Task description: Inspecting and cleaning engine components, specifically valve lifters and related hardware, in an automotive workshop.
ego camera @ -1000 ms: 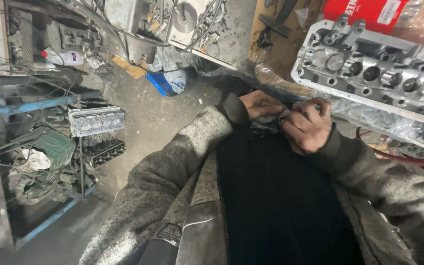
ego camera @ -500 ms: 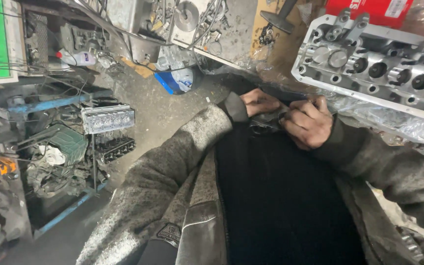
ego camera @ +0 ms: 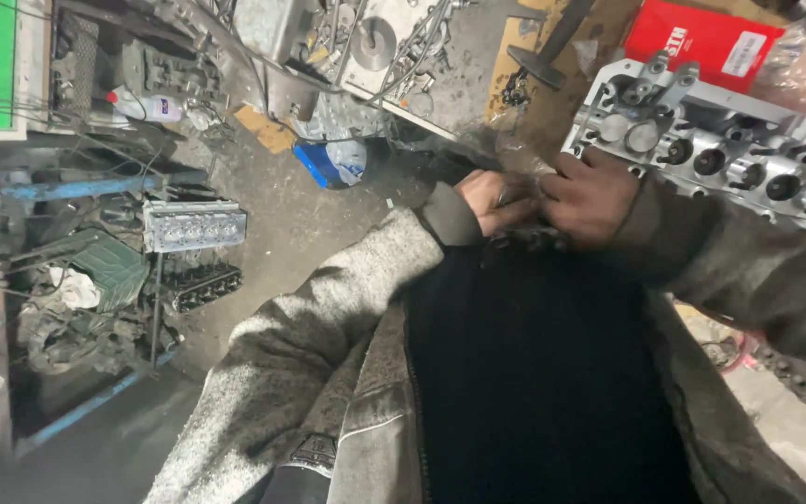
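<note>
Both hands are meeting right in front of the chest in the head cam view. Left hand (ego camera: 494, 201) is curling its fingers in, right hand (ego camera: 590, 196) is pressing up against it, knuckles out, so they're together and touching. They're pinching something small and dark (ego camera: 524, 238) btwn them, just at the top edge of the black shirt (ego camera: 534, 373), but can't tell what it is, too dark and mostly covered. Can't say for sure how tight either grip is closing either.

Right hand is sitting just beside the near corner of a big aluminium cylinder head (ego camera: 729, 149), which is lying on the surface at upper right w/ its valve springs facing up. Crinkly clear plastic (ego camera: 515, 140) is showing just behind the hands. Red box (ego camera: 701, 37) is lying beyond the head, next to brown cardboard.

Grey fleece sleeves are running in from both sides. Over on the left, well apart from the hands, another cylinder head (ego camera: 194, 224) is resting on a blue metal rack (ego camera: 95, 187), w/ a darker one under it. Blue and white container (ego camera: 333, 161) is lying on the grimy concrete floor (ego camera: 310, 243).
</note>
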